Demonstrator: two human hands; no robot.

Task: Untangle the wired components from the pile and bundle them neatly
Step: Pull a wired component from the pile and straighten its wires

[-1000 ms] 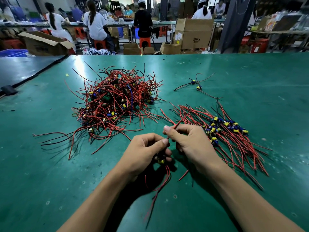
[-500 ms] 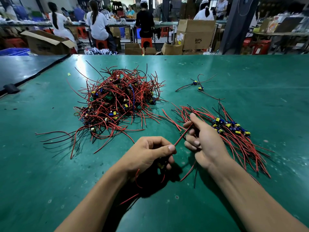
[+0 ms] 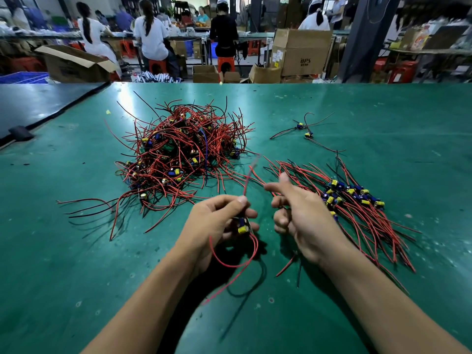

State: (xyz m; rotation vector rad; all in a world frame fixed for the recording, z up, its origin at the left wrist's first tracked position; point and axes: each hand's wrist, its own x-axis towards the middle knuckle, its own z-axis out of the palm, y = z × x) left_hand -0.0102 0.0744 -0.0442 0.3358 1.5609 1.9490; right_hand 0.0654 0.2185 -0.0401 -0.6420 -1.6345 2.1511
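Left hand is gripping one wired component by its small board, with the yellow capacitor showing between the curled fingers and the thumb pressing on top. One red lead is rising from the thumb up and away toward the far side of the table, blurred along its upper part. A second red lead is looping down below the wrist. The component's long axis is therefore running roughly near to far, directly in front of the person.

Right hand is hovering just beside the component on its right, apart from the rising lead. Two of its fingers are stretching out toward that lead and the lower ones are curling in. Whether the curled fingers are pinching the short red and black ends showing beneath the palm cannot be told.

Judged from this layout, the coming move is depending on the right hand, the nearer one, to catch the free lead and draw it straight.

The sorted bundle is lying just right of the right hand, running from far left to near right. The tangled pile is sitting beyond the left hand, and two stray components are lying farther back on the green table.
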